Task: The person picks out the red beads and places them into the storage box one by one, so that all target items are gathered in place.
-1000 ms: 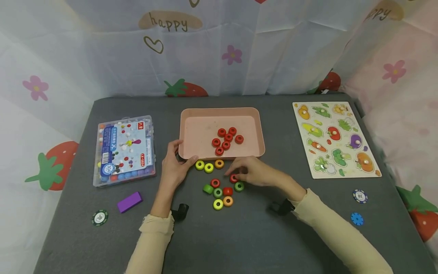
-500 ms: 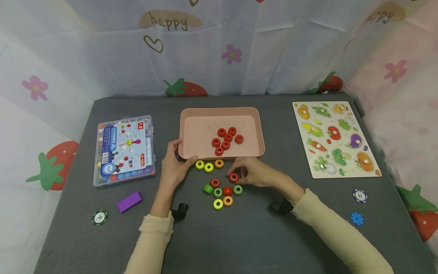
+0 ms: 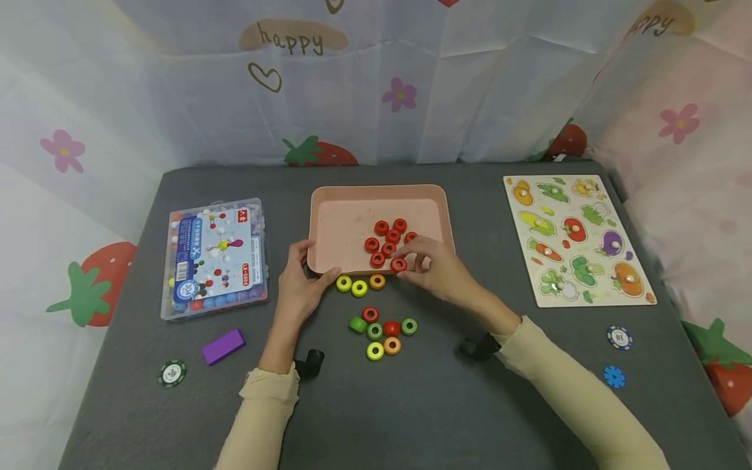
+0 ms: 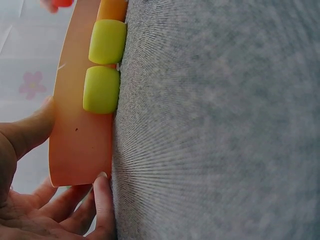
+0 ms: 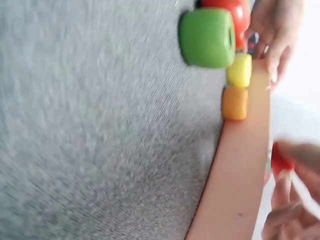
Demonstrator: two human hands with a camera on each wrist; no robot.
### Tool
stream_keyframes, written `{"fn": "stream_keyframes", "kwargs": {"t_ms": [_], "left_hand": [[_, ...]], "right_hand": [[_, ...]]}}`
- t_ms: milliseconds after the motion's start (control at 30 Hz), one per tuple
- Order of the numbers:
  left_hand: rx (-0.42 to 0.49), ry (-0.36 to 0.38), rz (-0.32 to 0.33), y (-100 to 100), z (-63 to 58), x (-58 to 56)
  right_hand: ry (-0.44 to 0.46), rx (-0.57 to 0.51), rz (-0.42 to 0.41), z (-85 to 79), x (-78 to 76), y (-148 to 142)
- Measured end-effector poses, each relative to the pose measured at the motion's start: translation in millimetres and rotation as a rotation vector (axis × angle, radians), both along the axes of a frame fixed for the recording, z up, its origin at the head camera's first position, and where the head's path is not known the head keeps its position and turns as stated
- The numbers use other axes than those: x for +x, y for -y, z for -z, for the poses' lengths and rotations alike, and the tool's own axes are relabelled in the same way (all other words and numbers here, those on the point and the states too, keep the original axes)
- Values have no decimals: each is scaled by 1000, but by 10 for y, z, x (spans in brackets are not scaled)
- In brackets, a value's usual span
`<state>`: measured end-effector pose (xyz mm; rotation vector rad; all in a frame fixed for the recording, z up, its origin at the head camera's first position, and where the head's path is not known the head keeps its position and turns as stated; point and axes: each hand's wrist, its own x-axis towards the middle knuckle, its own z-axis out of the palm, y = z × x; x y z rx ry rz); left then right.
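Note:
In the head view my right hand (image 3: 439,271) pinches a red bead (image 3: 398,264) over the near rim of a pink tray (image 3: 335,225). The right wrist view shows the same red bead (image 5: 281,159) between finger and thumb. Several other red beads (image 3: 392,235) lie inside the tray. My left hand (image 3: 299,284) grips the tray's near left corner, thumb on the front rim and fingers round the side. Two yellow beads (image 3: 359,288) and an orange bead (image 3: 377,282) stand along the tray's front wall (image 4: 80,130).
Nearer the person lies a loose group of green, red, yellow and orange beads (image 3: 375,331). A clear case of coloured balls (image 3: 214,258) and a purple block (image 3: 223,346) are at left, by a green chip (image 3: 172,373). A vegetable puzzle board (image 3: 578,241) and two blue chips (image 3: 619,337) are at right.
My right hand has lifted the red bead from the group on the table and carried it up and away to the tray's near rim. My left hand has stayed at the tray's corner.

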<state>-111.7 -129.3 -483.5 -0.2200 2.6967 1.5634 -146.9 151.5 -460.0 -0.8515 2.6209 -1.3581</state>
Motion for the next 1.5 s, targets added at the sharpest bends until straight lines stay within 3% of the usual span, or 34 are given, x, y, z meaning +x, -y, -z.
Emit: {"fn": "stream_keyframes", "kwargs": {"t_ms": [100,267,433,667,833,1033,1167,1267,1500], "left_hand": [[-5,1,-1,1,6,3],[-9,4,-6,0,2,11],[-9,9,-6,-3,6,16],[-6,12,-6,-9,9,17],[-13,4,-6,-6,4,16],[-19,0,-3,-5,-7,8],[-18,2,1,-9,-15,2],[-21,7,-1,-11,-17,-2],[-26,17,-10,-16,-17,-6]], "right_hand": [[-51,12,111,0,-66,12],[15,90,235,16,-158,51],[119,169,273,79,-218,104],[114,125,283,113,-220,142],[87,46,210,60,-158,136],[31,-3,-7,-43,6,165],[140,57,-223,-86,132,184],[208,134,-332,-71,205,200],[206,197,-350,67,291,279]]}}
